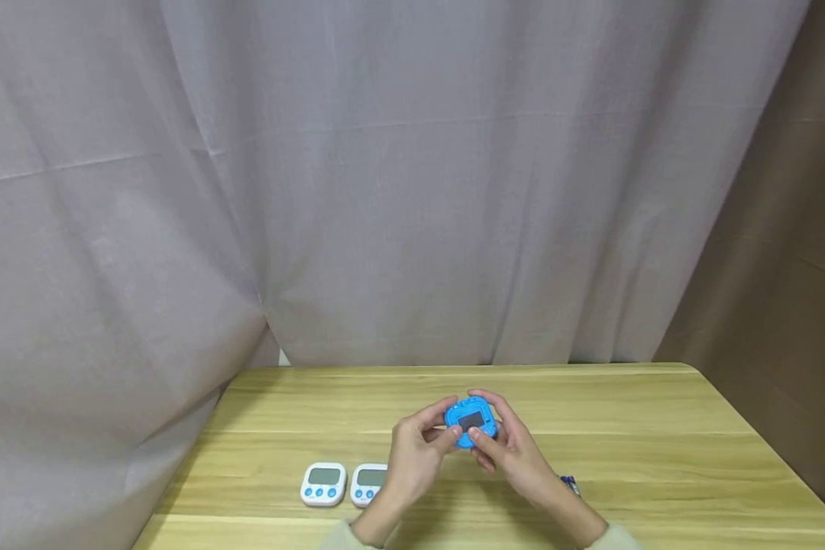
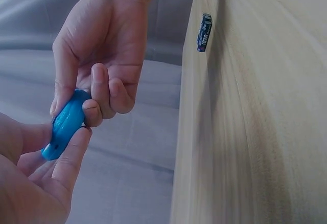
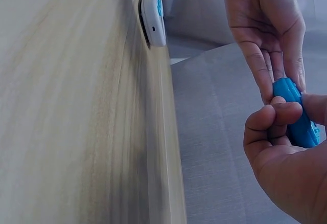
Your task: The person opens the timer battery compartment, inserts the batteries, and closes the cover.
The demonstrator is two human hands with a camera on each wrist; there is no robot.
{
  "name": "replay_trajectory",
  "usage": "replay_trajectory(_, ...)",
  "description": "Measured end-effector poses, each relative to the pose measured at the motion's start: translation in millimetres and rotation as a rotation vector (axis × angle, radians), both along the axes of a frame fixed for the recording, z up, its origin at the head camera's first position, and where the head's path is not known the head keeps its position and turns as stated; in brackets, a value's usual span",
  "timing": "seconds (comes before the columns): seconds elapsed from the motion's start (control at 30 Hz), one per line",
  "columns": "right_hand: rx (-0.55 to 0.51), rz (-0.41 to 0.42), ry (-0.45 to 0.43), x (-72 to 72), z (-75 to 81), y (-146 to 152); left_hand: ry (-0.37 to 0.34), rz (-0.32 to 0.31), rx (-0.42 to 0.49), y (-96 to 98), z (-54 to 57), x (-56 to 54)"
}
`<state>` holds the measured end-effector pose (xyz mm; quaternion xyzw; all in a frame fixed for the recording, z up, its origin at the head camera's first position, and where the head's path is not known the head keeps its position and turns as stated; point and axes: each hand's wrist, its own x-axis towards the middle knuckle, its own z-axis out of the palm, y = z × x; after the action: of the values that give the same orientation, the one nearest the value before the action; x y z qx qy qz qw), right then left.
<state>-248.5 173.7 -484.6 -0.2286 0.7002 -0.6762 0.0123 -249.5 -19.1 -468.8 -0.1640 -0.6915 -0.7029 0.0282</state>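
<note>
- Two thumbs, those of the left hand (image 1: 410, 462) and the right hand (image 1: 522, 462), are laid on the near part of a blue case (image 1: 461, 411), which is held up at the lower centre of the head view.
- The left side of the case is pinched between the left thumb and fingers, spaced only as far as its thickness.
- The right side is gripped likewise; in the left wrist view, some right fingers are seen curled in beside it.
- A dark rectangle (image 1: 473, 420) is framed in the case's upturned face.
- To the left of the hands, a white timer (image 1: 324, 484) and a second white timer (image 1: 368, 486) are set side by side, screens up, the second partly covered by the left arm.
- Batteries (image 2: 204, 32) are seen at the upper right of the left wrist view; in the head view they are partly hidden by the right forearm.
- Pale sleeves (image 1: 616, 538) are cut off by the bottom edge.
- The lower frame is filled by a wood-grained table (image 1: 660, 443), the upper by a grey curtain (image 1: 412, 198).
</note>
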Motion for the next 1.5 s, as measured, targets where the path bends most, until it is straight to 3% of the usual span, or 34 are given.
replay_trajectory(0.27,0.003,0.005,0.008,-1.7,-0.9,0.6,0.005,0.024,0.003,0.3,-0.6,-1.1)
replay_trajectory(0.6,-0.028,0.110,0.097,0.3,0.6,-0.5,0.026,0.069,-0.034,0.1,1.3,-1.1)
replay_trajectory(0.87,-0.013,0.005,0.013,2.0,2.2,-5.5,0.030,0.053,-0.032,2.1,0.9,0.2)
replay_trajectory(1.13,-0.013,-0.057,-0.053,5.2,1.2,-8.0,0.028,0.084,-0.053,3.4,-2.1,3.0)
replay_trajectory(1.5,0.003,-0.067,-0.084,4.8,1.6,-7.9,0.042,0.067,-0.016,3.7,-1.1,3.3)
